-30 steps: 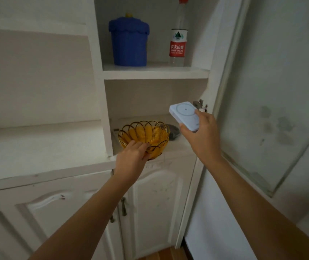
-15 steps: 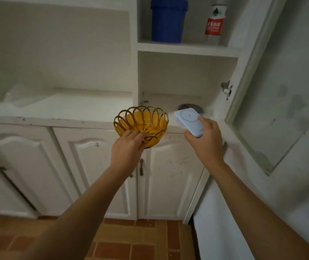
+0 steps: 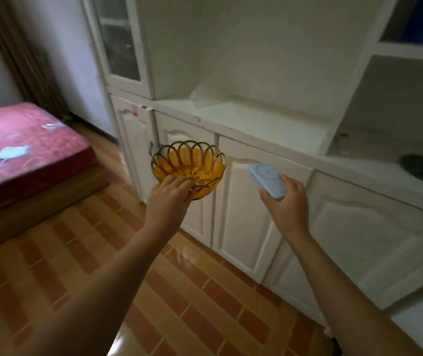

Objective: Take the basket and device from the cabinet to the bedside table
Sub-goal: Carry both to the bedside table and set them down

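Note:
My left hand (image 3: 170,196) grips the near rim of a small yellow wire basket (image 3: 189,164), held in the air in front of the white cabinet (image 3: 269,129). The basket looks to have nothing in it. My right hand (image 3: 286,201) holds a flat pale blue device (image 3: 265,177) with a ring mark on its face, a little lower and to the right of the basket. Both are clear of the cabinet shelf. No bedside table is in view.
A bed with a red mattress (image 3: 23,142) stands at the left on a wooden base. The floor (image 3: 77,253) is orange brick-pattern tile. A dark object (image 3: 422,168) lies on the cabinet's right shelf. A glass-door cupboard (image 3: 119,42) stands behind, brown curtains beside it.
The view has swung left, away from the cabinet shelves, bringing the bed into sight. Both hands carried the basket and device off the shelf and along with the turn.

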Available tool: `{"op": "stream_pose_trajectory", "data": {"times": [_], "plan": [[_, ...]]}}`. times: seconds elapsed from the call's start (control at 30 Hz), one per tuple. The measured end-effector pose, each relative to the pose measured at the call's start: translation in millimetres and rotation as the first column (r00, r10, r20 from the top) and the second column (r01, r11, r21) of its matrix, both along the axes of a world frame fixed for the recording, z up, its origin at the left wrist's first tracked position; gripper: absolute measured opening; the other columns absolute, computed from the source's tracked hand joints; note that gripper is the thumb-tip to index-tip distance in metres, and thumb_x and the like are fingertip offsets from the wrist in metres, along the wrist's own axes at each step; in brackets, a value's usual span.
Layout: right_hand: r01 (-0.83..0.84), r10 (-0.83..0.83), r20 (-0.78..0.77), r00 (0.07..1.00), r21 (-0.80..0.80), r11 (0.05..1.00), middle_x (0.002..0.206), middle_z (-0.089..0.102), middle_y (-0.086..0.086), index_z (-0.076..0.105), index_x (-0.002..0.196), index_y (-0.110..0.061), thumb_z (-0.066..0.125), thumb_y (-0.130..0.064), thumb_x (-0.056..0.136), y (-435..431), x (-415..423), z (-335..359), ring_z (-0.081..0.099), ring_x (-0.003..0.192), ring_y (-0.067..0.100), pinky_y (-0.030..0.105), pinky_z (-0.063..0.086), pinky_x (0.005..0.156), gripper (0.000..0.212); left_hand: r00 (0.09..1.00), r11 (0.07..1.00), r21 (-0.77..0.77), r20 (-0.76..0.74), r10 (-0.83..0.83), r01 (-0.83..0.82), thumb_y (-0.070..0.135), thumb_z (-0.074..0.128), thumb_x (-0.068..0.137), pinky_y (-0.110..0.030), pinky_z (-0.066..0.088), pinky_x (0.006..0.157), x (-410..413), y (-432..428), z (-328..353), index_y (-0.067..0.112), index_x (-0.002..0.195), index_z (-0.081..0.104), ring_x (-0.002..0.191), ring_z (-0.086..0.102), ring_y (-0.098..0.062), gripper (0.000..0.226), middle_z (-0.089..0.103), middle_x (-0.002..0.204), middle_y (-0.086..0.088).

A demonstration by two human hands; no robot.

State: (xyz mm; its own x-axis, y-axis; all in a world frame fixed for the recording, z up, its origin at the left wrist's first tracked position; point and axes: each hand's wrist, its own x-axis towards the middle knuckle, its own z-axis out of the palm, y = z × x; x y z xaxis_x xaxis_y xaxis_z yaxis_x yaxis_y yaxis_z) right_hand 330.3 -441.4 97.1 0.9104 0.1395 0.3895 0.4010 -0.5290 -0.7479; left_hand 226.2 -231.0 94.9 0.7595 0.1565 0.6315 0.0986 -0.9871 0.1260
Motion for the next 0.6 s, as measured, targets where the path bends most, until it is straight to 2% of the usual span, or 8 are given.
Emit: {"op": "stream_pose_trajectory", "data": {"times": [0.23, 0.33, 0.53, 0.6], "plan": [[-0.264, 0.264, 0.0, 0.965, -0.012, 0.965, 0.125, 0.048, 0.017, 0.043, 0.129, -0.006, 0.067, -0.028, 0.078, 134, -44, -2, 0.049, 0.112, 0.032, 0.038, 0.044, 0.089, 0.06, 0.952, 0.952, -0.01, 0.015, 0.307, -0.307, 0.01, 0.08, 0.062, -0.039, 0.049, 0.059, -99, 96, 3, 0.006, 0.088, 0.068, 0.076, 0.063, -0.032, 0.029, 0.07, 0.081, -0.012], [-0.378, 0.378, 0.019, 0.926, -0.013, 0.926, 0.125, 0.049, 0.016, 0.043, 0.129, -0.006, 0.067, -0.03, 0.078, 189, -74, -4, 0.048, 0.113, 0.029, 0.031, 0.039, 0.088, 0.06, 0.911, 0.911, -0.006, 0.014, 0.413, -0.413, 0.009, 0.079, 0.064, -0.039, 0.047, 0.059, -144, 135, -3, 0.007, 0.088, 0.067, 0.076, 0.062, -0.033, 0.026, 0.069, 0.08, -0.011], [-0.593, 0.593, 0.02, 0.805, -0.014, 0.805, 0.122, 0.05, 0.018, 0.046, 0.127, -0.006, 0.067, -0.031, 0.078, 280, -143, -7, 0.048, 0.112, 0.03, 0.033, 0.039, 0.09, 0.059, 0.796, 0.796, 0.018, 0.029, 0.605, -0.606, 0.017, 0.068, 0.069, -0.038, 0.045, 0.058, -236, 180, -9, 0.01, 0.087, 0.066, 0.076, 0.061, -0.031, 0.019, 0.069, 0.081, -0.009], [-0.669, 0.669, 0.027, 0.742, -0.035, 0.743, 0.12, 0.051, 0.019, 0.046, 0.127, -0.007, 0.067, -0.032, 0.078, 305, -165, -9, 0.049, 0.11, 0.031, 0.035, 0.041, 0.09, 0.059, 0.732, 0.732, -0.008, 0.029, 0.681, -0.681, 0.012, 0.072, 0.07, -0.039, 0.046, 0.062, -268, 187, -12, 0.009, 0.089, 0.067, 0.079, 0.062, -0.032, 0.02, 0.07, 0.083, -0.01]]}}
